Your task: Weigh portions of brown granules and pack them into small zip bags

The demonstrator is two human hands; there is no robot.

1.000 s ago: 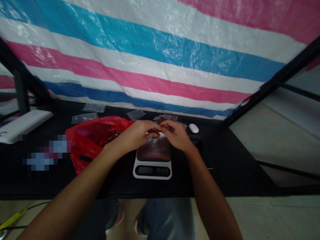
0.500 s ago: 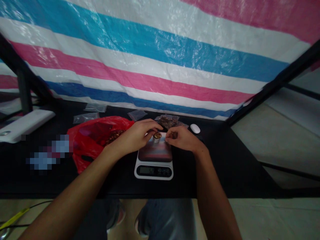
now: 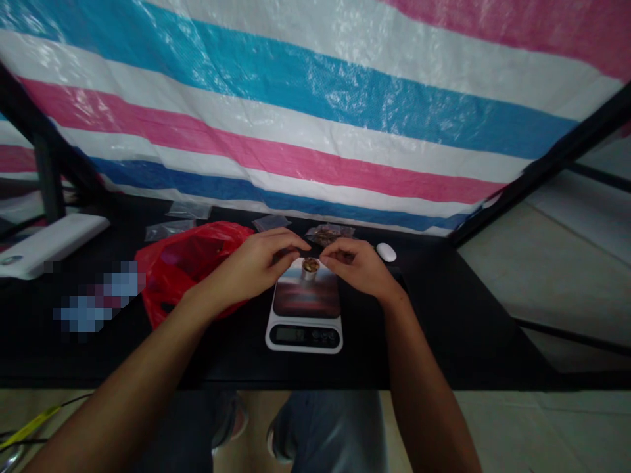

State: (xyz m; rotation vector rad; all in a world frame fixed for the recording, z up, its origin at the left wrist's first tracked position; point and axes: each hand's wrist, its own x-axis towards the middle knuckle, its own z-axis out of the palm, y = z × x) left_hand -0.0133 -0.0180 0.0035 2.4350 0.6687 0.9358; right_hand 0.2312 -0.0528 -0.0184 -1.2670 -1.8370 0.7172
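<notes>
A small metal cup (image 3: 309, 274), filled with brownish pieces (image 3: 311, 264), stands upright on the dark plate of a white kitchen scale (image 3: 305, 338). My left hand (image 3: 263, 263) hovers just left of the cup, thumb and forefinger apart, with nothing visible between them. On the cup's other side is my right hand (image 3: 357, 266); its thumb and forefinger come together near the rim, and whatever they may hold is too small to make out. The red plastic bag (image 3: 177, 263) sits open left of the scale, partly behind my left hand and forearm. Digits on the scale's display are unreadable.
Behind my right hand lies a clear bag of brown pieces (image 3: 328, 234), with a white mouse-like object (image 3: 386, 252) to its right. Flat clear bags (image 3: 170, 230) lie at the back left. A white rectangular device (image 3: 54, 243) is far left. Striped sheeting (image 3: 296, 118) hangs behind.
Both hands have lifted slightly, and my left hand has drawn back left from the cup. My right fingertips have moved in toward the rim. The red bag's opening has shifted, and its contents are now hidden.
</notes>
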